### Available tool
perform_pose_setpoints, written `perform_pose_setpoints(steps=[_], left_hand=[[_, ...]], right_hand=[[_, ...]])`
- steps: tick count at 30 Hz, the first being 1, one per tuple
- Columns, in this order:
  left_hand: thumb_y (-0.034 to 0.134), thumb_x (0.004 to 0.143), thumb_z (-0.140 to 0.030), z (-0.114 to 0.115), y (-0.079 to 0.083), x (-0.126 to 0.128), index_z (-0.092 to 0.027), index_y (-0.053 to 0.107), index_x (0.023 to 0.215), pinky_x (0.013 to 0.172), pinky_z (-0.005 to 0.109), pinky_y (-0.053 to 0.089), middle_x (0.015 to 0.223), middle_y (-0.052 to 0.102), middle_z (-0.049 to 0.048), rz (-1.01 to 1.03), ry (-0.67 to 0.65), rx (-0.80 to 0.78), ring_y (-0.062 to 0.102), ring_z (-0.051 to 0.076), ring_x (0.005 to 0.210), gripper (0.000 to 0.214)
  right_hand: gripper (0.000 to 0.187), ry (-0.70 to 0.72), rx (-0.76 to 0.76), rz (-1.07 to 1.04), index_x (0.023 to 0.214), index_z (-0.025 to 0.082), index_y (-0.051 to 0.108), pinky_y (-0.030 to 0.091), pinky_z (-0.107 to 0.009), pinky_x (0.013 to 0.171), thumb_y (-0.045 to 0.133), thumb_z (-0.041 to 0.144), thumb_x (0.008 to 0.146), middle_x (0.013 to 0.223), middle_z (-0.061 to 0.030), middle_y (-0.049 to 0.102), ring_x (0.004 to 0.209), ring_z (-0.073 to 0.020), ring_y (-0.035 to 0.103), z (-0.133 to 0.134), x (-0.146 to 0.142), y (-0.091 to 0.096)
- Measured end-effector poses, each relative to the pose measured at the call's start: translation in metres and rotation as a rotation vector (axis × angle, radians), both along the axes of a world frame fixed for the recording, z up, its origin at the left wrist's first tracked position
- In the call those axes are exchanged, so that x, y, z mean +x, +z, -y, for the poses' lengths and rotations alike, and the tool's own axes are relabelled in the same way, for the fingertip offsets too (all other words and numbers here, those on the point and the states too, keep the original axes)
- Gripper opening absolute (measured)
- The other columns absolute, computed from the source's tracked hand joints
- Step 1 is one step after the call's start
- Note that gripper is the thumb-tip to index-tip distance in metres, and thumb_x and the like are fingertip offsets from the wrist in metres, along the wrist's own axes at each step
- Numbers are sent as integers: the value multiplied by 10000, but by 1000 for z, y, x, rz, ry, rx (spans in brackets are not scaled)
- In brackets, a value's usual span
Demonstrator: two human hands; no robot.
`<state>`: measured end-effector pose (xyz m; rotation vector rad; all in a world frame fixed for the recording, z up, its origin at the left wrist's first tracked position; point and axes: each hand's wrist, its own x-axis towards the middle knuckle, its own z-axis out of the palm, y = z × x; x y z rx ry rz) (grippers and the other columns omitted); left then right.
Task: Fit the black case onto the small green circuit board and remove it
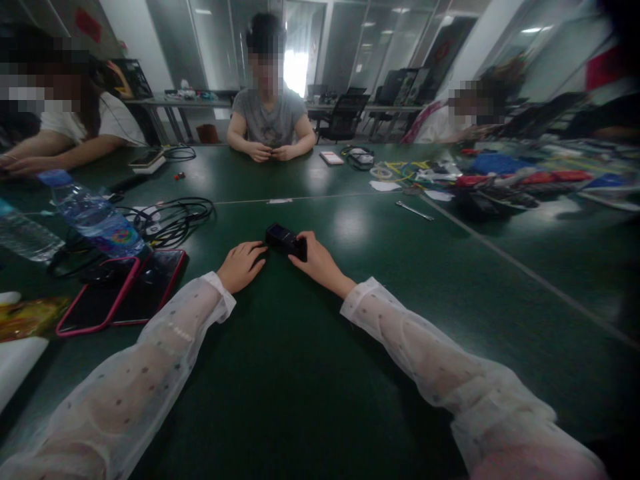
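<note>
A small black box-shaped device (283, 239) lies on the dark green table (310, 373) in front of me. My right hand (317, 261) is closed around its right end, fingers curled over the top. My left hand (242, 265) rests flat on the table just left of the device, fingers loosely spread, fingertips near its left end without gripping it. Both my arms wear sheer white dotted sleeves.
Two phones in red cases (123, 290) lie at the left beside water bottles (95, 217) and a tangle of black cables (173, 217). Three other people sit across and at the sides. Tools and coloured parts (500, 177) crowd the far right; a metal tool (414, 210) lies mid-table.
</note>
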<state>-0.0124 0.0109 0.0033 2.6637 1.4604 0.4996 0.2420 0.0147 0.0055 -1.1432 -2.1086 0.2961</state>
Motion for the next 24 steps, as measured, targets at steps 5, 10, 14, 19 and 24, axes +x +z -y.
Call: perform_pose_setpoints(steps=[5, 10, 14, 19, 24], left_hand=[[412, 1009, -353, -1, -2, 0, -203, 518, 1339, 1053, 485, 380, 1402, 512, 109, 1, -1, 15, 445, 279, 1306, 377], [408, 1009, -353, -1, -1, -1, -207, 514, 1341, 1052, 492, 384, 1407, 509, 110, 1, 0, 6, 444, 282, 1311, 378], [408, 1008, -351, 0, 0, -1, -202, 519, 1334, 1058, 492, 378, 1403, 512, 111, 3, -6, 10, 445, 280, 1309, 374], [403, 1008, -354, 0, 0, -1, -212, 517, 1332, 1053, 493, 380, 1402, 511, 107, 10, -7, 4, 448, 281, 1307, 372], [408, 1001, -354, 0, -1, 0, -168, 476, 1352, 1060, 485, 379, 1396, 517, 134, 10, 10, 5, 453, 285, 1306, 403]], right_hand=[[540, 7, 24, -1, 1289, 179, 363, 541, -462, 883, 641, 300, 842, 1171, -152, 592, 1037, -284, 638, -2, -1, -1], [574, -32, 48, 6, 1317, 180, 411, 515, -524, 928, 664, 336, 826, 1232, -172, 581, 1124, -320, 603, -6, 0, -3], [442, -40, 29, 12, 1191, 162, 512, 530, -504, 874, 670, 341, 820, 1103, -148, 620, 1008, -300, 619, -8, 0, -3], [449, -12, 33, 2, 1209, 169, 500, 516, -506, 902, 668, 313, 818, 1136, -149, 601, 1043, -298, 598, -7, 1, -2], [483, 43, 12, -7, 1277, 203, 457, 497, -498, 950, 637, 246, 832, 1218, -130, 577, 1139, -289, 564, -4, 2, 1]])
